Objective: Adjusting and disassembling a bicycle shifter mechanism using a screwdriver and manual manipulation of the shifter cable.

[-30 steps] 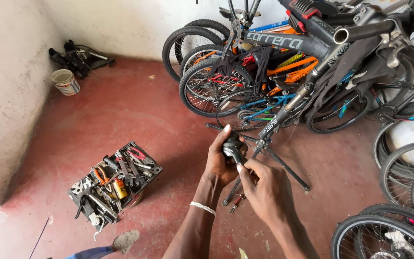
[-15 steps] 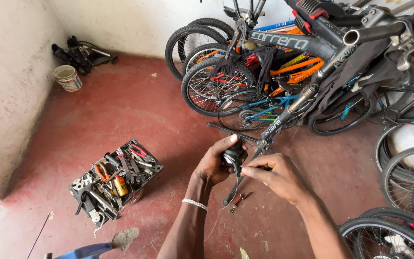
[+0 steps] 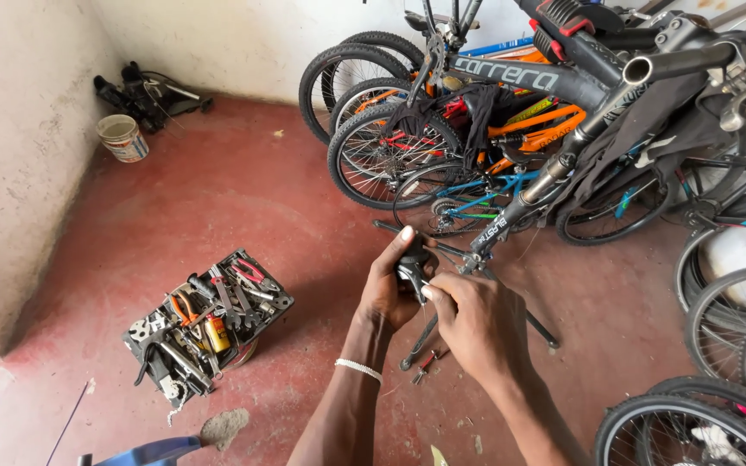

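Red concrete floor (image 3: 218, 198); centre frame, left hand (image 3: 388, 289) and right hand (image 3: 477, 324) clamped around small black bike part (image 3: 414, 259), seemingly rigid, light, best pinched by its body.

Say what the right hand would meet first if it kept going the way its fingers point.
The right hand points up-left at the small black part gripped by the left hand; its fingertips already seem to touch it.

The hands (image 3: 438, 302) mostly hide a small black part (image 3: 414, 259) (perhaps a shifter); bicycle wheels (image 3: 740, 332) run off-frame right.
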